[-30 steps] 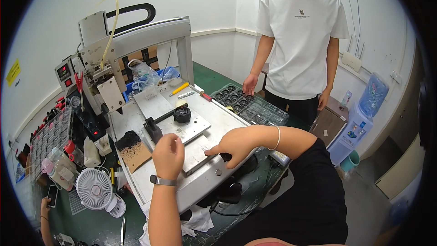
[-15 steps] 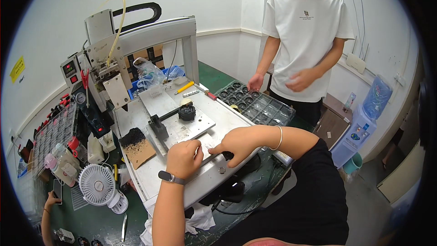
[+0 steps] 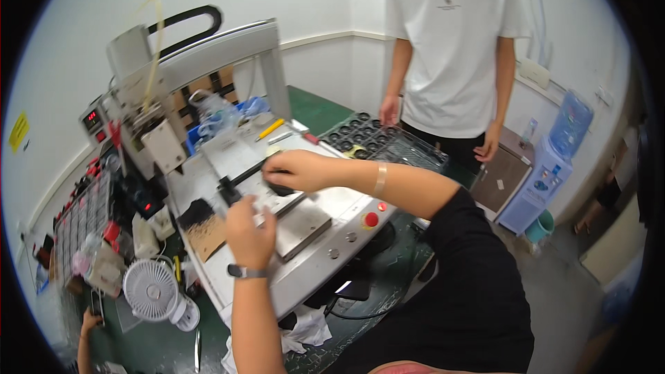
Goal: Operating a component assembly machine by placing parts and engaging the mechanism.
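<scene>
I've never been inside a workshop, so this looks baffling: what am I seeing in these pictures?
Every picture comes from a camera on a person's head, looking down at their own bare hands; its wide lens bends straight edges. Before them stands a machine with a grey frame over a white bed. On that bed lie a yellow tool and a brown board with black material on it. The right hand is at a dark part; blur hides whether it grips. The left hand is near a black block. Beyond, another person stands by a clear tray holding round black pieces.
</scene>
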Tool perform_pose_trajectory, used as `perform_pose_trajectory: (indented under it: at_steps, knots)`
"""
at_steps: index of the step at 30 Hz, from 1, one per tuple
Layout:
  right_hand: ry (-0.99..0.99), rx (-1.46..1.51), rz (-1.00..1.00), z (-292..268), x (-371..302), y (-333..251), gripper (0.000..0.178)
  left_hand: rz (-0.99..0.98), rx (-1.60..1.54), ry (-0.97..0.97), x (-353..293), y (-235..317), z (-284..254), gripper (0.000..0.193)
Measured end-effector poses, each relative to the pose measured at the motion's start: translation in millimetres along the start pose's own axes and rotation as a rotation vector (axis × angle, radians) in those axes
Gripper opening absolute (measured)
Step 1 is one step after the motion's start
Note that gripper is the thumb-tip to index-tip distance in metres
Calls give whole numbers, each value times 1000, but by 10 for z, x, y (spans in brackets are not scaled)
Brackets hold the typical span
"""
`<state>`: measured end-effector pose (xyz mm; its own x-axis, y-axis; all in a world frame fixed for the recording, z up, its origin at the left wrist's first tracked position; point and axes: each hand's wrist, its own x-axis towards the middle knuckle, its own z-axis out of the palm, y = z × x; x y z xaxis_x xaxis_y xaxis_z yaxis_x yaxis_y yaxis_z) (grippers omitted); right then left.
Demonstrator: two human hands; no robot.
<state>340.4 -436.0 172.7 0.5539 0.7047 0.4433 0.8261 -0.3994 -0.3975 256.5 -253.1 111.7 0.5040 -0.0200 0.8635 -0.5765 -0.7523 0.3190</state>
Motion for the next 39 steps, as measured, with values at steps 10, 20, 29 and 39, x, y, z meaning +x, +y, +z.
perform_pose_trajectory:
  at_steps: [10, 20, 29, 39]
  knots:
    - [-157, -409, 160, 738, 1265, -165, 17, -40, 288, -125, -37, -251, -87, 40]
    - [-296, -498, 238, 625, 1296, -485, 25, -76, 279, -122, 16, -49, -55, 35]
    - [-365, -449, 221, 700, 1244, -306, 50, -2, 206, -58, 77, -160, -21, 17]
    - [-1107, 920, -1256, -905, -339, -1412, 68, -66, 195, -18, 17, -39, -39, 35]
